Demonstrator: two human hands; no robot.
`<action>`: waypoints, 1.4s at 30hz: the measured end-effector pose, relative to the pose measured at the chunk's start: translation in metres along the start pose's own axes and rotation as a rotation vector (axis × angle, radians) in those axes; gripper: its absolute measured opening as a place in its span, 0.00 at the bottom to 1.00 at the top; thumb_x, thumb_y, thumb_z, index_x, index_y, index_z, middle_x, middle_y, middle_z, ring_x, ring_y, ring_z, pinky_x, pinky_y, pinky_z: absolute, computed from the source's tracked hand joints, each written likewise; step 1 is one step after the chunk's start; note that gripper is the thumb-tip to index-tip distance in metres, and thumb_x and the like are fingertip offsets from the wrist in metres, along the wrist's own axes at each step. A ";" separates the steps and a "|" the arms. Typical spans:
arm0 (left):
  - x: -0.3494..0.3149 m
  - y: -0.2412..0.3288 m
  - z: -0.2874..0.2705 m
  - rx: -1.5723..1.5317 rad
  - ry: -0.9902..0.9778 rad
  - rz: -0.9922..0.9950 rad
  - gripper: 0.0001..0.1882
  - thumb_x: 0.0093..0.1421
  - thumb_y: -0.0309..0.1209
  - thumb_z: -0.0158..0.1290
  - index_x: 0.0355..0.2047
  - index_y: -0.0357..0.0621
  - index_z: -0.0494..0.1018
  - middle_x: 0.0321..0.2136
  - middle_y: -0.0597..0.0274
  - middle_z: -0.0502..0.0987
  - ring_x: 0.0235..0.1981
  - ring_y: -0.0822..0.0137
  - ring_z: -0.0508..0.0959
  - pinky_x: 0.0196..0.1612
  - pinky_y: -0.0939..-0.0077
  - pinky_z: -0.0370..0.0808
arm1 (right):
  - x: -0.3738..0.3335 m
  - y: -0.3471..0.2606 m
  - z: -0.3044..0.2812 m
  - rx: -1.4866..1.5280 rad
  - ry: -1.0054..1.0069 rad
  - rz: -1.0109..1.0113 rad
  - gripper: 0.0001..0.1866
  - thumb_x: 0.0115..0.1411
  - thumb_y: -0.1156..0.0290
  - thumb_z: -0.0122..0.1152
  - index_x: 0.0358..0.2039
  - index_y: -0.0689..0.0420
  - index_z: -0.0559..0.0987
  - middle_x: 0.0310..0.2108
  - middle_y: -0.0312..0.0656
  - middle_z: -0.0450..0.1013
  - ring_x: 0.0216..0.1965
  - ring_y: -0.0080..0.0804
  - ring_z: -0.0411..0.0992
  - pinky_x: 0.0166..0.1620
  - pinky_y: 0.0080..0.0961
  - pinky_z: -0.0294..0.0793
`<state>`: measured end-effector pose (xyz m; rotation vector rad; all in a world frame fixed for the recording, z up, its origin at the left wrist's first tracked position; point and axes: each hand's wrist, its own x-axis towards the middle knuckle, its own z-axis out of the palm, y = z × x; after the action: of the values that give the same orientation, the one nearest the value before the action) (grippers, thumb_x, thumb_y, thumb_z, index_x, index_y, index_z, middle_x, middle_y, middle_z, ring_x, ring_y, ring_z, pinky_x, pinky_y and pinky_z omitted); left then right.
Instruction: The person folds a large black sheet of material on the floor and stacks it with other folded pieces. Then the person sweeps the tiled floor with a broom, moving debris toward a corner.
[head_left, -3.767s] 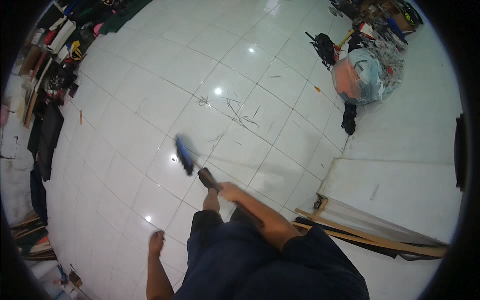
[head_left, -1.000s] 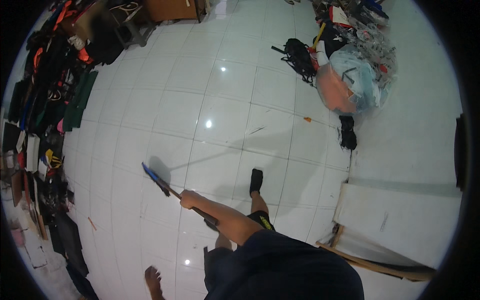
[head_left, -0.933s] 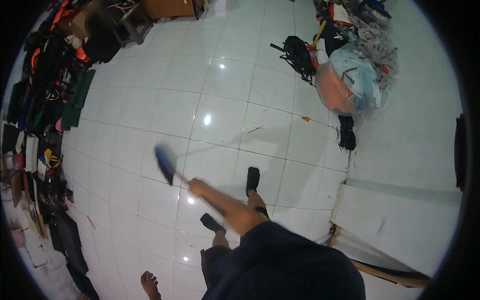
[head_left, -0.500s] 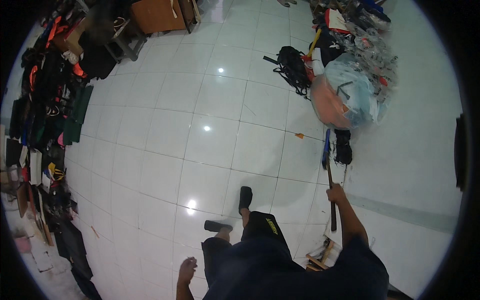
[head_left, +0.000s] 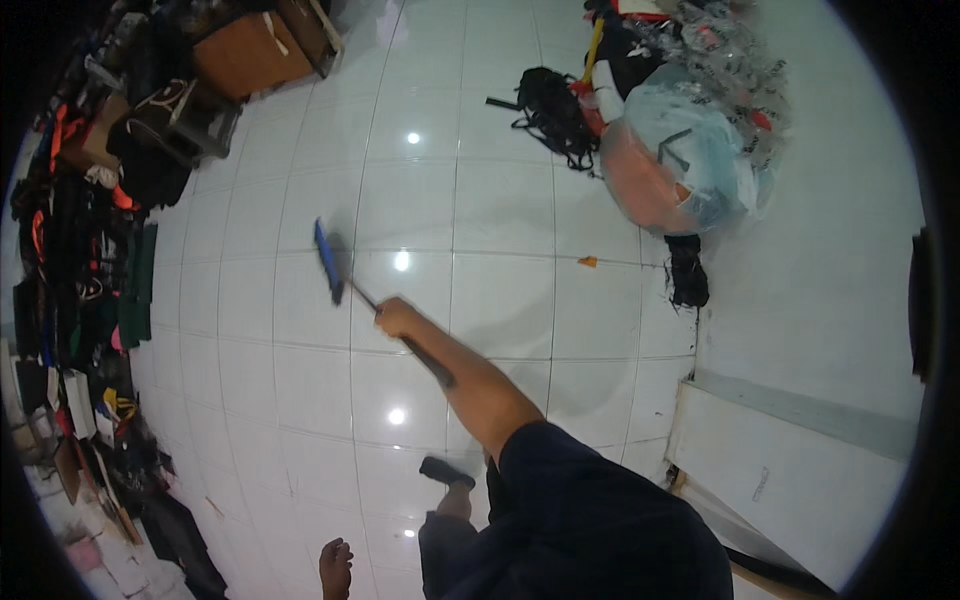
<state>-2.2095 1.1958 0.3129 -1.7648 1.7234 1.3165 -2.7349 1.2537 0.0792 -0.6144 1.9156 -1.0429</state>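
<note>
My right hand (head_left: 397, 318) is closed round the dark handle of a broom (head_left: 328, 262) with a blue head. That arm stretches forward and left, and the handle's end runs back along my forearm. The broom head is over the white tiled floor (head_left: 410, 220), its shadow beside it; whether the bristles touch the tiles I cannot tell. My left hand (head_left: 336, 568) hangs low at the bottom edge, holding nothing, its fingers loosely bent and apart. A small orange scrap (head_left: 588, 262) lies on the tiles to the right.
A black backpack (head_left: 553, 115) and a large plastic bag (head_left: 670, 165) lie against the right wall, with a dark bundle (head_left: 686, 272) below. Piled goods line the left side, near a stool (head_left: 205, 120) and a brown wooden cabinet (head_left: 255, 55). A white panel (head_left: 760, 470) stands at lower right.
My right hand has swung the broom from beside the right wall across to the left, lifting my arm forward. The view has shifted. My left hand still hangs low.
</note>
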 end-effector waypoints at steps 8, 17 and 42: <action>-0.041 -0.094 0.024 -0.241 0.038 -0.264 0.21 0.58 0.37 0.50 0.48 0.38 0.68 0.31 0.63 0.73 0.28 0.71 0.73 0.26 0.79 0.69 | -0.304 0.192 -0.184 0.228 0.532 0.516 0.24 0.53 0.73 0.54 0.54 0.57 0.71 0.16 0.34 0.65 0.12 0.20 0.60 0.14 0.22 0.60; -0.078 -0.189 0.078 -0.227 -0.124 -0.318 0.22 0.59 0.41 0.49 0.47 0.36 0.68 0.37 0.58 0.75 0.35 0.66 0.75 0.36 0.72 0.72 | -0.473 0.062 -0.122 -0.033 0.531 0.728 0.26 0.53 0.74 0.51 0.56 0.61 0.67 0.14 0.37 0.65 0.12 0.26 0.64 0.16 0.28 0.65; -0.258 -0.451 0.235 -0.481 0.046 -0.641 0.15 0.59 0.40 0.47 0.38 0.41 0.68 0.32 0.59 0.72 0.27 0.65 0.73 0.25 0.70 0.69 | -0.583 0.194 -0.123 0.091 0.070 0.754 0.21 0.55 0.68 0.56 0.50 0.59 0.73 0.15 0.37 0.67 0.12 0.24 0.63 0.14 0.24 0.63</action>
<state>-1.8398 1.6243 0.2382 -2.3415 0.7506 1.4462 -2.5410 1.8354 0.2102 0.2076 1.9013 -0.6521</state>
